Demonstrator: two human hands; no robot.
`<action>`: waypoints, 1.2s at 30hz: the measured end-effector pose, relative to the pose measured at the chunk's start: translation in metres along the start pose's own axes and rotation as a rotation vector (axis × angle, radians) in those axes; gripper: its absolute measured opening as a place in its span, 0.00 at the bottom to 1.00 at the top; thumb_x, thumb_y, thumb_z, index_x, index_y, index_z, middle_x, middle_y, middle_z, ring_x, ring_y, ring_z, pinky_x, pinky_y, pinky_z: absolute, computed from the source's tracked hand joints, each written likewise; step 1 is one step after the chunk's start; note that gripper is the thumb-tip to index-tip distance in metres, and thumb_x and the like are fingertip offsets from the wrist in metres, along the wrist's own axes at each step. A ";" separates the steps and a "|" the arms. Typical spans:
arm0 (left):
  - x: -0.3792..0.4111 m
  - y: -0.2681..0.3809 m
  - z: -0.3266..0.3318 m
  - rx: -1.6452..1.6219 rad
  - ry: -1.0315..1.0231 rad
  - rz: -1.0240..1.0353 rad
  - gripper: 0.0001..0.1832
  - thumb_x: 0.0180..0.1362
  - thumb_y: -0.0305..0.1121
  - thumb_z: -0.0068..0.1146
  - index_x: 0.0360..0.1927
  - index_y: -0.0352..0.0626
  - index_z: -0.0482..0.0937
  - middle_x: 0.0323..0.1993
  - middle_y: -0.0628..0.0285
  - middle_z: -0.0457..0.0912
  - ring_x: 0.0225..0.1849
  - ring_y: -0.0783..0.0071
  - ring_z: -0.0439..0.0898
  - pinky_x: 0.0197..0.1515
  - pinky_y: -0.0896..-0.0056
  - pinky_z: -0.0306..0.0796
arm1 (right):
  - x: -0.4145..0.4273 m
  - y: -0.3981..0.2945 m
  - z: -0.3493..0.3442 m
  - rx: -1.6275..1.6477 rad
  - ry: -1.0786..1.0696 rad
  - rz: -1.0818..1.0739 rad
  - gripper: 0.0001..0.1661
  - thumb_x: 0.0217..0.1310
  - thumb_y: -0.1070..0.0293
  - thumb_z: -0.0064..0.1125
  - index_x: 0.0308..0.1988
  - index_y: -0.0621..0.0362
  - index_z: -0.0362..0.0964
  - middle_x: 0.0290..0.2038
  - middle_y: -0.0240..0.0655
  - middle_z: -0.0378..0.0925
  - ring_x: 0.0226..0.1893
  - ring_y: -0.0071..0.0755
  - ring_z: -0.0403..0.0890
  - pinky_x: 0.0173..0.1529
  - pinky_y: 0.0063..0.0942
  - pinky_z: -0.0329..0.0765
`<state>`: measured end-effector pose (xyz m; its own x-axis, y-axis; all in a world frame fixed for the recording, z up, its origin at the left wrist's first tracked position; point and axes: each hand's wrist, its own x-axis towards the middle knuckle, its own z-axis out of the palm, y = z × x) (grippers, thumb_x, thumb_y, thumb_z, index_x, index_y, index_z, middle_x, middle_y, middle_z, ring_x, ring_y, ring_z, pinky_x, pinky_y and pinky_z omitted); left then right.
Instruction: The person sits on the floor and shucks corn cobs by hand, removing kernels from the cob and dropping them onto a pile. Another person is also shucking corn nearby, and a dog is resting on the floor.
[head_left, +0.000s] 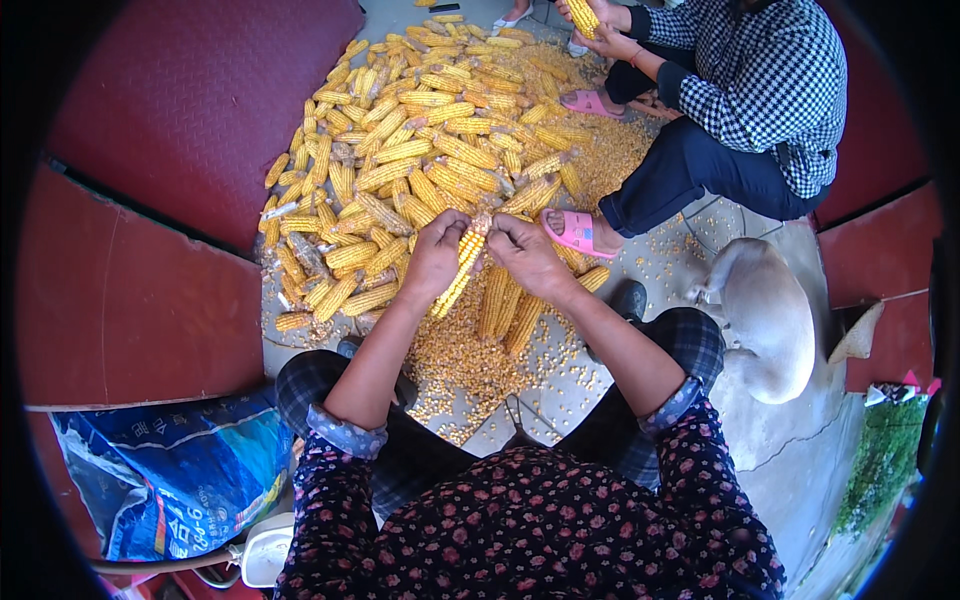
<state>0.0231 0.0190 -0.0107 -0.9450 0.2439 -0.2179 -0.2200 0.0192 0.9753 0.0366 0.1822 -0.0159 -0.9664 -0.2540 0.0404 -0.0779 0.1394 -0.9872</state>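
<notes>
A yellow ear of corn (459, 274) slants between my hands, its rough pale end pointing up and away from me. My left hand (435, 256) wraps its left side. At the ragged upper end, the thumb and fingers of my right hand (527, 251) pinch it from the right; what exactly they grip there is partly hidden. Just beyond both hands spreads a large heap of corn ears (420, 142). Below the held ear lie loose kernels (465, 375), with several corn ears (504, 307) resting on them under my right wrist.
Another person (750, 97) sits at the upper right, holding a corn ear (583, 19); their pink slipper (577, 231) is close to my right hand. A pale-furred animal (769, 322) lies right of my knee. Red metal panels (142, 292) and a blue sack (187, 465) stand at left.
</notes>
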 end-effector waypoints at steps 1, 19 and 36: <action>0.002 0.000 0.000 -0.007 0.011 0.013 0.10 0.65 0.28 0.37 0.37 0.35 0.72 0.24 0.56 0.76 0.22 0.68 0.76 0.30 0.65 0.69 | 0.001 0.001 0.001 0.099 -0.017 0.023 0.14 0.60 0.62 0.47 0.28 0.62 0.65 0.18 0.32 0.66 0.20 0.24 0.65 0.28 0.27 0.67; -0.017 0.019 0.008 0.696 0.189 0.334 0.09 0.62 0.28 0.38 0.40 0.35 0.70 0.24 0.41 0.77 0.27 0.48 0.80 0.34 0.53 0.71 | -0.005 -0.006 0.000 -0.363 0.052 -0.092 0.16 0.57 0.64 0.45 0.27 0.69 0.66 0.18 0.49 0.69 0.19 0.38 0.73 0.30 0.36 0.71; -0.005 0.014 0.008 -0.614 0.219 -0.044 0.30 0.62 0.64 0.34 0.29 0.44 0.70 0.17 0.63 0.70 0.18 0.73 0.70 0.20 0.71 0.66 | -0.011 -0.013 0.015 -0.155 0.033 0.040 0.29 0.62 0.47 0.49 0.46 0.64 0.70 0.39 0.49 0.76 0.42 0.44 0.78 0.48 0.33 0.72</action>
<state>0.0264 0.0259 0.0047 -0.9450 0.0516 -0.3230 -0.2971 -0.5487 0.7814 0.0513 0.1691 -0.0058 -0.9767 -0.2143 0.0095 -0.0741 0.2954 -0.9525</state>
